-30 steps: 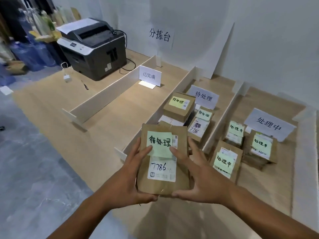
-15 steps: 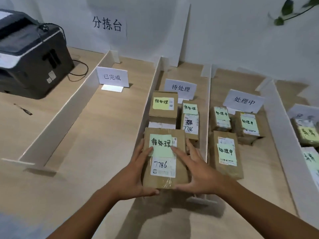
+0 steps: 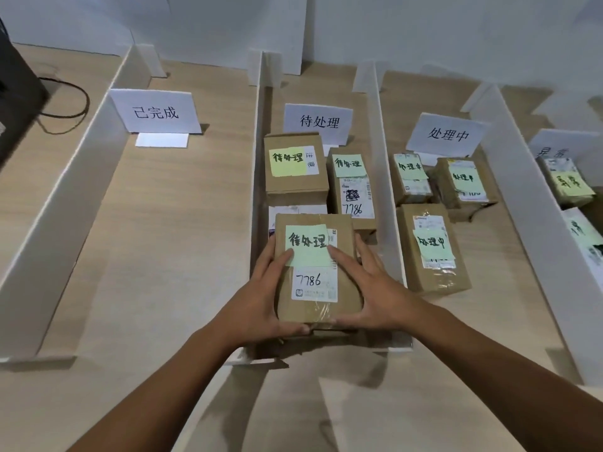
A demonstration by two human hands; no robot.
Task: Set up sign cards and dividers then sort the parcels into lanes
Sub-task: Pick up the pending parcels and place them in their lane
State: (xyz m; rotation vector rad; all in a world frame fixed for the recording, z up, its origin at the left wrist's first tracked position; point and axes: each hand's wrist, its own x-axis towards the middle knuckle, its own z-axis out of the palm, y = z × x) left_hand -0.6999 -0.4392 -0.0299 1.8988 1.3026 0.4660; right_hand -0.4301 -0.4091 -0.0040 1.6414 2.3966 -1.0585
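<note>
surface (image 3: 163, 256) wood, split into lanes by white dividers (image 3: 256, 190) | parcel (image 3: 315, 298) "7786" at near end of 待处理 lane, maybe not set down | left hand (image 3: 261, 298) and right hand (image 3: 381, 295) clasp its sides, thumbs on top | green note (image 3: 308, 246) on its face

The surface (image 3: 169, 256) is pale wood with a fine light-brown grain. White dividers (image 3: 71, 203) cross it, and white sign cards (image 3: 156, 110) carry black printed characters. The nearest parcel (image 3: 313, 309) is brown cardboard under glossy clear tape. It bears a pale green note (image 3: 308, 252) with thick black handwriting and a white label (image 3: 315, 285) with the black handwritten digits 7786. The other parcels (image 3: 434, 275) are the same brown cardboard, most with pale green notes written in black. One note at the back (image 3: 288, 162) is yellower, almost lime. A white label there shows a black square code pattern (image 3: 352, 194). At the left, a black cable (image 3: 87, 101) curls beside a black machine (image 3: 16, 93). The wall (image 3: 424, 27) is plain white with a bluish cast.
</note>
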